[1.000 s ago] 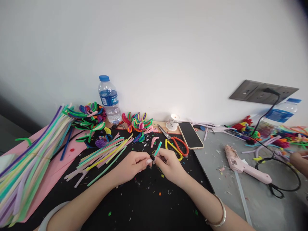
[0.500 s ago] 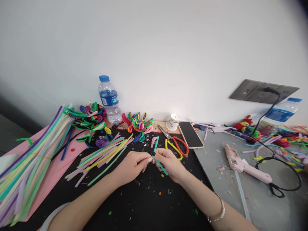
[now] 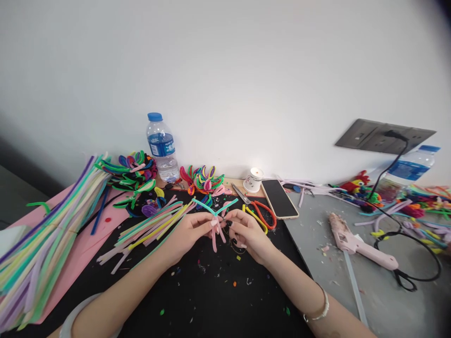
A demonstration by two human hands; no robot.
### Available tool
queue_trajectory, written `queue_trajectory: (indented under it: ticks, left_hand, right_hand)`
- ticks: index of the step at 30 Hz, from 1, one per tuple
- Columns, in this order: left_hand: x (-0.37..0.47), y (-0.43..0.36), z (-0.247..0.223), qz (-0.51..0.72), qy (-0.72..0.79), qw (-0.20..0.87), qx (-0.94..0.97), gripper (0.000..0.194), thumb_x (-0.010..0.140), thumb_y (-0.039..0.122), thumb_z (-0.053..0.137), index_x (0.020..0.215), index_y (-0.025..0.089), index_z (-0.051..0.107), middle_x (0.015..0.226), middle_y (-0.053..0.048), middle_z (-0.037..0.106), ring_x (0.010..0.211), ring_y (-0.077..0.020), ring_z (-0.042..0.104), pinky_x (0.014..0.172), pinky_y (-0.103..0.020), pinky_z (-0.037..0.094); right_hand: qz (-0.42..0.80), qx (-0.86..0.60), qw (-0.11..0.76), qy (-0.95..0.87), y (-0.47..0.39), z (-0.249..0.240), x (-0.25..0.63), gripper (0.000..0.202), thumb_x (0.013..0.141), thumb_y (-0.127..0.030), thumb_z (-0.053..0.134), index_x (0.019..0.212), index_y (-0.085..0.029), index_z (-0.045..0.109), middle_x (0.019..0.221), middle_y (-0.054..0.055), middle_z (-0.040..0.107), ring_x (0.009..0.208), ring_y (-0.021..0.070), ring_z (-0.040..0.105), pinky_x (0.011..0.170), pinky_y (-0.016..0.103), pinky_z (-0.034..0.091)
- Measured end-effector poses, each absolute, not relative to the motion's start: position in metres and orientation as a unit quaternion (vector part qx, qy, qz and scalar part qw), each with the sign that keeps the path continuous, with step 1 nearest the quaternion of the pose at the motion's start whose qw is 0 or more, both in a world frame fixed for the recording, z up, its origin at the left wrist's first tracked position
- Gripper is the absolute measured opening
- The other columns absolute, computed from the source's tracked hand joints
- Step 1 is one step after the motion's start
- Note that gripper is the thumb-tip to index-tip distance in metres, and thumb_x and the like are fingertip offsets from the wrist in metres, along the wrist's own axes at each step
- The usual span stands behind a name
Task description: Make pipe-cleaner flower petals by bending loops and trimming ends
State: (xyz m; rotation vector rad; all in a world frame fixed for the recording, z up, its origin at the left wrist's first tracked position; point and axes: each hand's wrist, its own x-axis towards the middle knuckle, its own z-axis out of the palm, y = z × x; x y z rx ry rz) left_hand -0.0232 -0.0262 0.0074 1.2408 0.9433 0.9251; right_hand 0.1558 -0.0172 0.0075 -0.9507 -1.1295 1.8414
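Note:
My left hand is closed, its thumb and forefinger pinching a teal pipe cleaner together with a pink pipe cleaner. The teal one is bent into a V that opens upward, while the pink ends hang below the thumb. Close beside it, my right hand has its thumb and forefinger pressed together near the join. A thin wire-like strand loops under those fingers; its ends are hidden. Behind the hands lies a pair of scissors with red and yellow handles.
Cut pipe cleaners and a long bundle lie left. Finished colourful pieces, a water bottle, a paper cup and a phone line the wall. A corded pink glue gun rests at right.
The teal pipe cleaner, held slanting between both hands before, now sits as a V in my left hand with pink pieces beneath it. My right hand has shifted slightly away from it.

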Motion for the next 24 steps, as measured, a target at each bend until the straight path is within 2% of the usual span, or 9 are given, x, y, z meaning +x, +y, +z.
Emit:
queue_trajectory:
  ticks: [5, 9, 13, 18, 21, 24]
  left_hand:
    - [-0.0226, -0.0267, 0.009, 0.416, 0.398, 0.64, 0.508, 0.017, 0.079, 0.03, 0.06, 0.079, 0.014, 0.057, 0.071, 0.0, 0.059, 0.069, -0.0129, 0.055, 0.065, -0.024, 0.045]
    - [-0.0229, -0.028, 0.0065, 0.436, 0.388, 0.65, 0.486, 0.015, 0.078, 0.028, 0.062, 0.083, 0.015, 0.059, 0.071, 0.0, 0.06, 0.069, -0.0118, 0.056, 0.067, -0.024, 0.045]
    - [-0.0236, -0.0287, 0.0065, 0.453, 0.369, 0.688, 0.431, 0.017, 0.077, 0.024, 0.063, 0.092, 0.016, 0.063, 0.076, -0.001, 0.064, 0.071, -0.0122, 0.058, 0.071, -0.026, 0.047]
    - [-0.0268, -0.0269, 0.011, 0.444, 0.326, 0.739, 0.388, 0.021, 0.073, 0.015, 0.063, 0.093, 0.013, 0.066, 0.089, -0.009, 0.07, 0.078, -0.0189, 0.064, 0.079, -0.034, 0.049]
    - [-0.0299, -0.0254, 0.0124, 0.438, 0.296, 0.768, 0.361, 0.024, 0.074, 0.022, 0.06, 0.094, 0.011, 0.065, 0.092, -0.013, 0.071, 0.081, -0.0252, 0.066, 0.078, -0.039, 0.05]
    - [-0.0321, -0.0247, 0.0124, 0.422, 0.305, 0.784, 0.339, 0.028, 0.08, 0.034, 0.054, 0.09, 0.011, 0.065, 0.089, -0.015, 0.071, 0.079, -0.0263, 0.067, 0.073, -0.038, 0.052]
  right_hand:
    - [0.676, -0.373, 0.351, -0.53, -0.0193, 0.0087, 0.1526, 0.023, 0.069, -0.031, 0.068, 0.078, -0.014, 0.056, 0.062, -0.002, 0.059, 0.05, 0.0055, 0.045, 0.044, 0.017, 0.029]
    - [0.67, -0.39, 0.337, -0.535, -0.0181, 0.0063, 0.1549, 0.026, 0.072, -0.037, 0.065, 0.073, -0.013, 0.056, 0.051, -0.005, 0.052, 0.041, 0.0034, 0.035, 0.041, 0.018, 0.023]
    - [0.685, -0.394, 0.328, -0.518, -0.0169, 0.0045, 0.157, 0.028, 0.072, -0.04, 0.065, 0.073, -0.014, 0.056, 0.051, -0.005, 0.05, 0.038, 0.0028, 0.031, 0.038, 0.017, 0.02]
    - [0.689, -0.412, 0.347, -0.485, -0.0147, 0.0052, 0.157, 0.031, 0.067, -0.041, 0.068, 0.071, -0.014, 0.055, 0.049, -0.006, 0.049, 0.037, 0.0024, 0.03, 0.036, 0.017, 0.019]
    - [0.689, -0.416, 0.356, -0.475, -0.0135, 0.0055, 0.1576, 0.031, 0.064, -0.039, 0.071, 0.071, -0.014, 0.055, 0.049, -0.006, 0.049, 0.037, 0.002, 0.03, 0.036, 0.017, 0.018]
    - [0.685, -0.411, 0.361, -0.48, -0.0137, 0.0051, 0.1583, 0.029, 0.065, -0.037, 0.071, 0.07, -0.014, 0.055, 0.049, -0.006, 0.049, 0.038, 0.0021, 0.032, 0.036, 0.016, 0.02]
